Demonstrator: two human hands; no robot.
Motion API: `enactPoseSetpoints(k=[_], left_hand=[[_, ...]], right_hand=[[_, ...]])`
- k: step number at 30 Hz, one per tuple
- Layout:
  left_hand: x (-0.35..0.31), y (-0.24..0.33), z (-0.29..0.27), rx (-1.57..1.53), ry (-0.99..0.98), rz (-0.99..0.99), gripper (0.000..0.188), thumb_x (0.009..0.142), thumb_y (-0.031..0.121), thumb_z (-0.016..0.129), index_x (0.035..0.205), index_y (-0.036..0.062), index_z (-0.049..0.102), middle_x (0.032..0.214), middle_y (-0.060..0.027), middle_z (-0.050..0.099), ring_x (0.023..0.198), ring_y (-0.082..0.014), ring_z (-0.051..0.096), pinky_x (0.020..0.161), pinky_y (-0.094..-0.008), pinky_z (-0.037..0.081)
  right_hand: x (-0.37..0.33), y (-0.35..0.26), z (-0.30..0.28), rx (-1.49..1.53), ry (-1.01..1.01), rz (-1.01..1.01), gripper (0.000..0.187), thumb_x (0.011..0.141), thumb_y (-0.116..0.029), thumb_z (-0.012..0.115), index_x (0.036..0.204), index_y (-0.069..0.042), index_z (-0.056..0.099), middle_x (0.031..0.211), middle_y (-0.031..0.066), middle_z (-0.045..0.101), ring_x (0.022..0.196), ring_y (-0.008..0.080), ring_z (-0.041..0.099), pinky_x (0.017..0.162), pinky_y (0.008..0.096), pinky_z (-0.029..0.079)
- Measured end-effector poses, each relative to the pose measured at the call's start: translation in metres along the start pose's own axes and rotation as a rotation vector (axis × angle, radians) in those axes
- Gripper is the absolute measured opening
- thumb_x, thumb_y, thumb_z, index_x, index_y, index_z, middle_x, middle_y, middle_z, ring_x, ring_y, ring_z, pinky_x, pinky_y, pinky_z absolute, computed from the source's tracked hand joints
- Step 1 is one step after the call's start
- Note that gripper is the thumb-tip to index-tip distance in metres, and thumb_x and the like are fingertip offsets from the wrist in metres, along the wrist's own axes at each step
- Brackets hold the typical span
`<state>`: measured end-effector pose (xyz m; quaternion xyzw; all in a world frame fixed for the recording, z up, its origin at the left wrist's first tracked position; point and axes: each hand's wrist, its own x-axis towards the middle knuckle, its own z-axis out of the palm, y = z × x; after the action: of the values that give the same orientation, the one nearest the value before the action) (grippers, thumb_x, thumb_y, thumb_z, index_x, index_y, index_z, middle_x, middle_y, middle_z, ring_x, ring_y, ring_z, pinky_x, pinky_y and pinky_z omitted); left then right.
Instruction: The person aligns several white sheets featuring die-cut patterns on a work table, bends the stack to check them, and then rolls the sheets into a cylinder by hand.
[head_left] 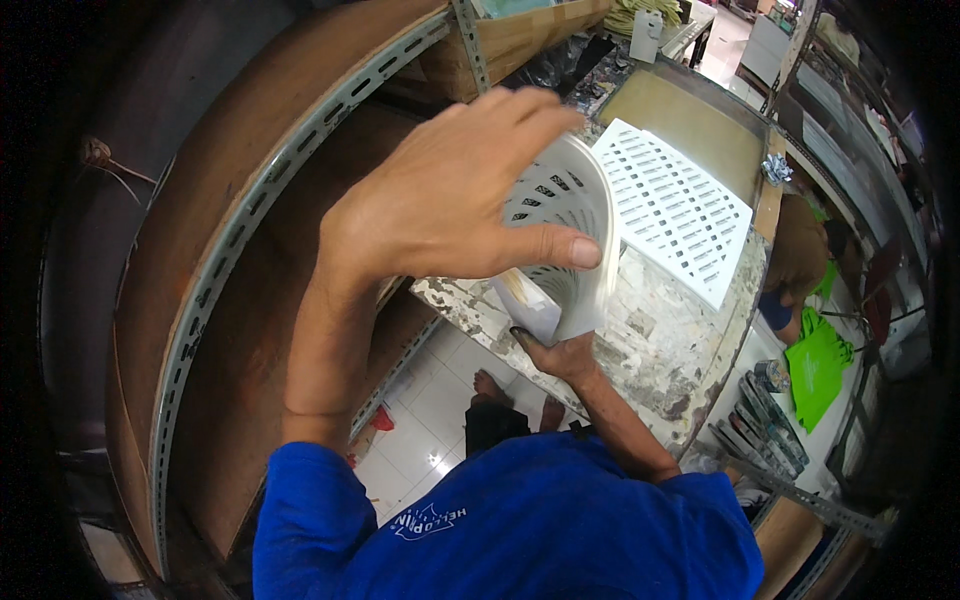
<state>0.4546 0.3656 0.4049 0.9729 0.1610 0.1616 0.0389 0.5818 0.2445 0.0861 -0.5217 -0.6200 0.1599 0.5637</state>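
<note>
A curled stack of white printed sheets [598, 190], patterned with rows of dark marks, stands bent into a tube in front of me. My left hand [440, 195] is raised large across its left side, fingers stretched and apart. Its thumb overlaps the near rim of the curl, and whether it touches cannot be told; the fingertips are blurred. Low on the curled sheets, my right hand [562, 355] grips them from beneath, with part of its fingers hidden. A flat stack of similar printed sheets [680, 205] lies on the worn, paint-stained table [650, 345] to the right.
A brown wooden shelf [250, 290] with a slotted metal frame [215, 250] runs along my left. Behind the sheets lies a framed yellowish screen [690, 120]. Green cloth [818, 370] and several tins [765, 420] are at the right, near another person [800, 245].
</note>
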Motion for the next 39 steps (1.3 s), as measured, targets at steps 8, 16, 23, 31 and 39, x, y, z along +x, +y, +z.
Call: enactPoseSetpoints(k=[8, 16, 23, 31, 39], left_hand=[[-0.001, 0.004, 0.004, 0.103, 0.068, 0.079, 0.109, 0.075, 0.076, 0.059, 0.144, -0.0041, 0.037, 0.145, -0.0295, 0.039, 0.135, -0.0433, 0.038, 0.111, -0.0491, 0.032], [-0.005, 0.001, 0.003, 0.065, 0.03, 0.043, 0.103, 0.077, 0.071, 0.062, 0.144, -0.0041, 0.038, 0.144, -0.0295, 0.04, 0.134, -0.0431, 0.04, 0.111, -0.0476, 0.033], [0.001, -0.001, -0.003, -0.015, 0.02, -0.039, 0.095, 0.077, 0.066, 0.064, 0.139, -0.0035, 0.043, 0.13, -0.0258, 0.051, 0.122, -0.0399, 0.05, 0.102, -0.0471, 0.041], [0.0, 0.005, 0.005, -0.105, -0.104, -0.118, 0.091, 0.08, 0.066, 0.061, 0.138, -0.0015, 0.044, 0.127, -0.024, 0.052, 0.116, -0.0369, 0.053, 0.099, -0.0453, 0.043], [-0.002, 0.0, 0.01, -0.118, 0.026, -0.063, 0.079, 0.087, 0.058, 0.059, 0.138, -0.0003, 0.046, 0.125, -0.021, 0.053, 0.116, -0.0341, 0.053, 0.1, -0.0414, 0.042]], right_hand=[[-0.002, -0.006, -0.004, -0.035, 0.04, -0.03, 0.116, 0.065, -0.024, 0.086, 0.146, 0.009, 0.01, 0.147, 0.0355, 0.023, 0.136, 0.0501, 0.028, 0.114, 0.0549, 0.023], [-0.003, -0.008, -0.006, -0.042, 0.044, -0.037, 0.118, 0.064, -0.023, 0.087, 0.147, 0.009, 0.009, 0.146, 0.0351, 0.025, 0.136, 0.0498, 0.03, 0.113, 0.055, 0.025], [-0.002, -0.01, -0.007, 0.021, 0.089, -0.053, 0.118, 0.062, -0.022, 0.088, 0.145, 0.007, 0.011, 0.141, 0.0321, 0.03, 0.133, 0.046, 0.034, 0.112, 0.0532, 0.028], [-0.01, -0.002, 0.0, 0.008, 0.163, -0.075, 0.121, 0.061, -0.024, 0.09, 0.145, 0.006, 0.008, 0.14, 0.0312, 0.033, 0.131, 0.045, 0.037, 0.11, 0.0526, 0.03], [-0.009, -0.003, -0.002, -0.026, 0.164, -0.091, 0.123, 0.061, -0.025, 0.091, 0.145, 0.006, 0.007, 0.141, 0.0321, 0.032, 0.132, 0.0456, 0.036, 0.11, 0.0536, 0.029]])
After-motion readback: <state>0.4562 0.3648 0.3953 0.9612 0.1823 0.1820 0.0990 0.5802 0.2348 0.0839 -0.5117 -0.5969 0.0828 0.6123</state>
